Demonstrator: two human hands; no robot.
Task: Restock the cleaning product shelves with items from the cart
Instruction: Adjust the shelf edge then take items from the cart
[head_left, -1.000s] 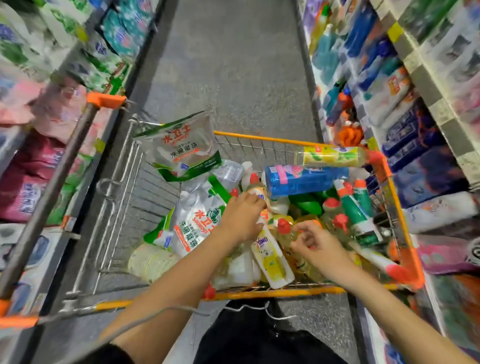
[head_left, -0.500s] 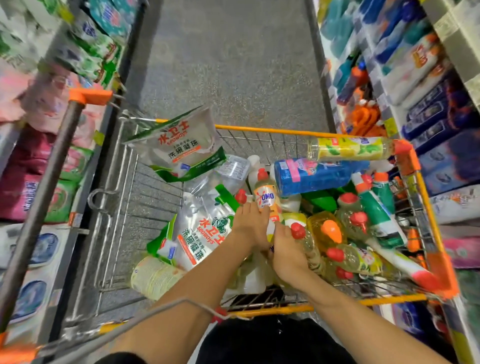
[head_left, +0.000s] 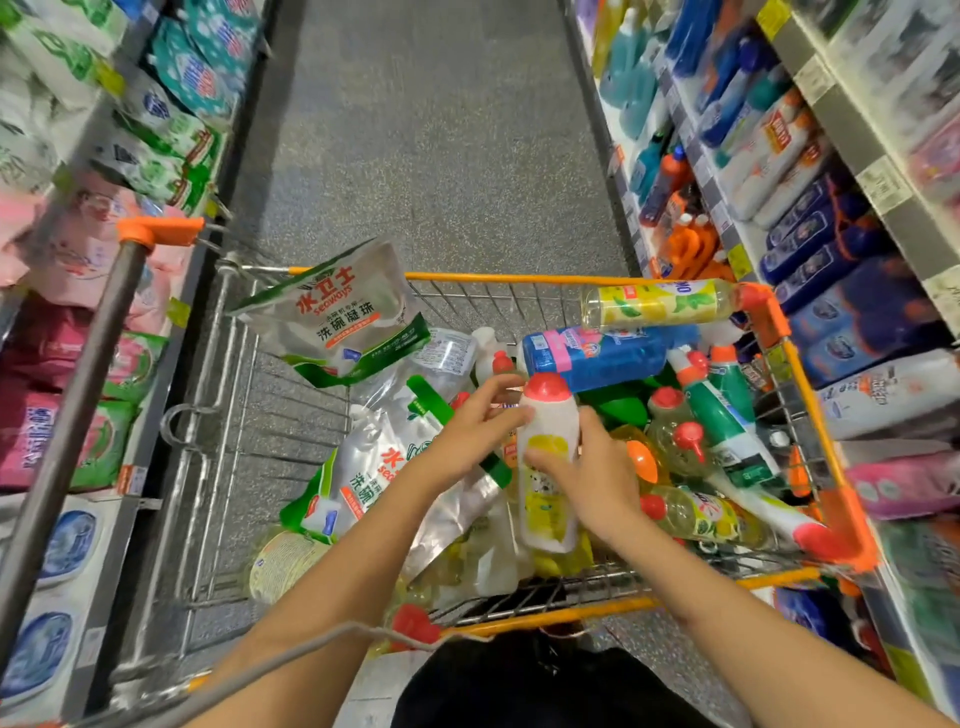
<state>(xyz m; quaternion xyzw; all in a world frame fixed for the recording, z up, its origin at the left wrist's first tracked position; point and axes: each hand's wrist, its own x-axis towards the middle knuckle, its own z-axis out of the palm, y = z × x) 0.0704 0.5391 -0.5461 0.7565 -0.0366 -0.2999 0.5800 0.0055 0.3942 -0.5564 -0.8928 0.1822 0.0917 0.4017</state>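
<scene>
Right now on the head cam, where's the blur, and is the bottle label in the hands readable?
Head view: side shelves smear with motion blur, and the wide angle splays them outward; the upper pouch print reads sharp; the white bottle in the right hand is soft, label unreadable.

Both bare forearms reach in from the near edge and converge toward the middle, the left forearm (head_left: 332, 582) and the right forearm (head_left: 727, 613) both unsleeved; the right hand (head_left: 597, 478) grips a white bottle (head_left: 550, 431) round its middle, thumb across the near face, fingers curled behind; the left hand (head_left: 470, 431) has nearly straight fingers, tips touching the bottle's upper left side.
</scene>
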